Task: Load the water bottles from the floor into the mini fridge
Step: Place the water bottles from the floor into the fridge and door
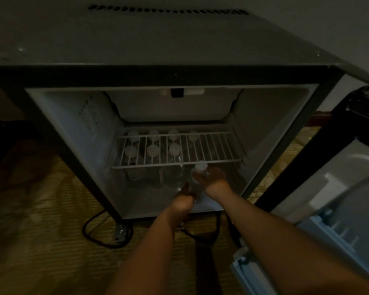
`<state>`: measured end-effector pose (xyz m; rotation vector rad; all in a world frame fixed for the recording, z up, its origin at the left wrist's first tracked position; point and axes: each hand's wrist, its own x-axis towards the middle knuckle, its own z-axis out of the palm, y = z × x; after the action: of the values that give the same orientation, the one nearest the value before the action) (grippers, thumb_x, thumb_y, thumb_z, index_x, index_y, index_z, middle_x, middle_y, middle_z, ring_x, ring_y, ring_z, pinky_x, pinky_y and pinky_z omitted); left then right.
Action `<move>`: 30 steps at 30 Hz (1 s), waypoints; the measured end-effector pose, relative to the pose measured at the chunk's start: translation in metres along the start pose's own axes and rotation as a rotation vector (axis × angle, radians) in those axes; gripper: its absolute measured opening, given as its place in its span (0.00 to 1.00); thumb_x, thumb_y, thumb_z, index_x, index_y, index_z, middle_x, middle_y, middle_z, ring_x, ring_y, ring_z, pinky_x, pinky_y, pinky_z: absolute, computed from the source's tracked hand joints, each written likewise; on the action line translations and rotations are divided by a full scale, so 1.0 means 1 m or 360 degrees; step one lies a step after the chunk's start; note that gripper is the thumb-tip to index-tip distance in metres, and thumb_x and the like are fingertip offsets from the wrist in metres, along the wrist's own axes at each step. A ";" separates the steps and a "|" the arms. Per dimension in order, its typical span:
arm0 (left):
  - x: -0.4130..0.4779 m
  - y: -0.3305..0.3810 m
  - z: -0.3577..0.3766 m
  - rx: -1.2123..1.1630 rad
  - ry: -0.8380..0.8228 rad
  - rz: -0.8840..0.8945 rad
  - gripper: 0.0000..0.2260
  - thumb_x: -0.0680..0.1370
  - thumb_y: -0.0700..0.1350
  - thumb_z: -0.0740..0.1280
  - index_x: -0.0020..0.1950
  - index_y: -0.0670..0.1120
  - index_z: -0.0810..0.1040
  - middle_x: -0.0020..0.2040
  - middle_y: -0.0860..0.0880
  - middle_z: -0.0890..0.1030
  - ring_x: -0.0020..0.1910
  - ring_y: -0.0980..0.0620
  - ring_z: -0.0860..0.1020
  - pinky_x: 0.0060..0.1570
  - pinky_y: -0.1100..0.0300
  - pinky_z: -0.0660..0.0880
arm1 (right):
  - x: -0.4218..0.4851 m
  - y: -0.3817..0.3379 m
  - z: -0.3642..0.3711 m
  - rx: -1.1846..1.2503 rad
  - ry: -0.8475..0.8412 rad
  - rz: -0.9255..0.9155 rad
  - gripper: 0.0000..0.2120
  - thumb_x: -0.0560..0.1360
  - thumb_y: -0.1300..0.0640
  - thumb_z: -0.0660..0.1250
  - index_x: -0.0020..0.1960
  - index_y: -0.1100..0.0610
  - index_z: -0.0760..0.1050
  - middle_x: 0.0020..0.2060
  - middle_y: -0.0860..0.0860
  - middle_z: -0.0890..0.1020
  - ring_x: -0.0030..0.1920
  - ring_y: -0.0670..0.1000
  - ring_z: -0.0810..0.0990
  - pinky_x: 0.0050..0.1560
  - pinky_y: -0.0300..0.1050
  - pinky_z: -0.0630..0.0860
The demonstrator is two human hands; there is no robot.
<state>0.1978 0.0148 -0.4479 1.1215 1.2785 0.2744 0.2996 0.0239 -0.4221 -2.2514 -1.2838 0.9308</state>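
Observation:
The mini fridge (271,150) stands open in front of me, dimly lit. Several clear water bottles (153,150) with white caps stand upright on its floor, seen through the white wire shelf (217,150). One more water bottle (199,179) is upright just in front of the shelf's edge, right of the others. My right hand (213,177) wraps around its upper part from the right. My left hand (184,199) grips its lower part from the left. The bottle's base is hidden by my hands.
The fridge door (339,199) hangs open at the right, with a pale blue door rack (264,271) low down. A black power cable (98,237) loops on the patterned carpet (51,209) below the fridge. A small freezer box (173,107) sits at the fridge's top.

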 end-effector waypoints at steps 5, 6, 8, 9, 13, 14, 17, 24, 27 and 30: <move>0.005 0.013 0.001 -0.0149 0.0000 -0.0078 0.20 0.83 0.44 0.53 0.75 0.48 0.58 0.73 0.44 0.64 0.71 0.44 0.65 0.65 0.54 0.68 | 0.008 -0.002 -0.002 0.0095 0.0061 -0.0029 0.19 0.80 0.49 0.57 0.60 0.62 0.76 0.60 0.61 0.78 0.62 0.59 0.75 0.59 0.46 0.69; 0.007 0.013 0.000 -0.0194 0.0014 -0.0124 0.19 0.82 0.47 0.54 0.73 0.48 0.61 0.71 0.45 0.66 0.69 0.44 0.66 0.63 0.55 0.68 | 0.009 -0.003 -0.002 0.0143 0.0057 -0.0025 0.19 0.80 0.50 0.58 0.61 0.62 0.76 0.61 0.61 0.78 0.62 0.59 0.75 0.60 0.46 0.69; 0.011 0.011 -0.001 -0.0228 0.0043 -0.0114 0.18 0.82 0.49 0.55 0.72 0.48 0.64 0.69 0.45 0.69 0.65 0.46 0.69 0.58 0.56 0.68 | 0.012 0.000 0.000 0.0294 0.0101 -0.0029 0.17 0.79 0.53 0.60 0.63 0.62 0.74 0.62 0.61 0.77 0.64 0.60 0.74 0.61 0.45 0.69; 0.011 0.011 -0.001 -0.0224 0.0037 -0.0083 0.18 0.82 0.47 0.54 0.72 0.47 0.64 0.70 0.45 0.69 0.65 0.46 0.69 0.58 0.56 0.68 | 0.014 0.002 0.002 0.0372 0.0120 -0.0027 0.17 0.79 0.54 0.62 0.63 0.62 0.74 0.62 0.61 0.77 0.64 0.60 0.74 0.61 0.45 0.69; 0.022 0.012 -0.002 -0.0234 0.0048 0.0006 0.20 0.82 0.42 0.54 0.75 0.47 0.58 0.74 0.45 0.64 0.71 0.45 0.65 0.68 0.53 0.67 | 0.024 0.002 0.010 0.0602 0.0155 -0.0006 0.15 0.77 0.55 0.64 0.62 0.60 0.74 0.60 0.59 0.78 0.63 0.58 0.74 0.59 0.44 0.70; 0.026 0.012 -0.002 -0.0281 0.0068 0.0001 0.20 0.82 0.43 0.55 0.75 0.47 0.59 0.73 0.44 0.65 0.70 0.45 0.66 0.68 0.53 0.67 | 0.026 0.002 0.010 0.0608 0.0138 -0.0009 0.15 0.78 0.55 0.64 0.62 0.59 0.74 0.60 0.57 0.77 0.63 0.56 0.74 0.58 0.42 0.69; 0.029 0.014 -0.003 -0.0308 0.0091 0.0034 0.21 0.82 0.43 0.57 0.74 0.47 0.60 0.73 0.44 0.65 0.70 0.45 0.66 0.70 0.51 0.67 | 0.028 0.001 0.010 0.0662 0.0109 -0.0046 0.16 0.77 0.58 0.65 0.64 0.59 0.72 0.56 0.54 0.77 0.59 0.51 0.74 0.52 0.35 0.66; 0.021 0.017 -0.010 -0.0209 0.0085 -0.0142 0.18 0.82 0.48 0.54 0.72 0.46 0.64 0.70 0.44 0.69 0.64 0.45 0.71 0.58 0.53 0.71 | 0.030 0.010 0.016 0.0497 0.0079 -0.0018 0.16 0.77 0.55 0.64 0.62 0.61 0.73 0.60 0.60 0.78 0.61 0.57 0.75 0.55 0.42 0.69; 0.013 0.010 -0.017 0.0159 0.0039 -0.0058 0.18 0.82 0.43 0.54 0.70 0.39 0.66 0.70 0.39 0.69 0.68 0.41 0.69 0.64 0.52 0.69 | 0.026 0.012 0.019 0.0138 -0.0019 0.0020 0.20 0.78 0.53 0.61 0.67 0.60 0.69 0.66 0.59 0.74 0.66 0.58 0.72 0.62 0.44 0.67; -0.002 0.005 -0.026 0.0344 0.0024 -0.0084 0.18 0.82 0.44 0.55 0.66 0.34 0.70 0.67 0.35 0.72 0.66 0.38 0.71 0.66 0.50 0.70 | 0.012 0.006 0.015 -0.0182 -0.0220 0.0073 0.19 0.81 0.55 0.55 0.68 0.62 0.67 0.68 0.60 0.71 0.67 0.58 0.70 0.65 0.45 0.65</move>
<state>0.1767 0.0294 -0.4394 1.2678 1.3730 0.1067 0.2968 0.0313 -0.4410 -2.3476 -1.3823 1.0716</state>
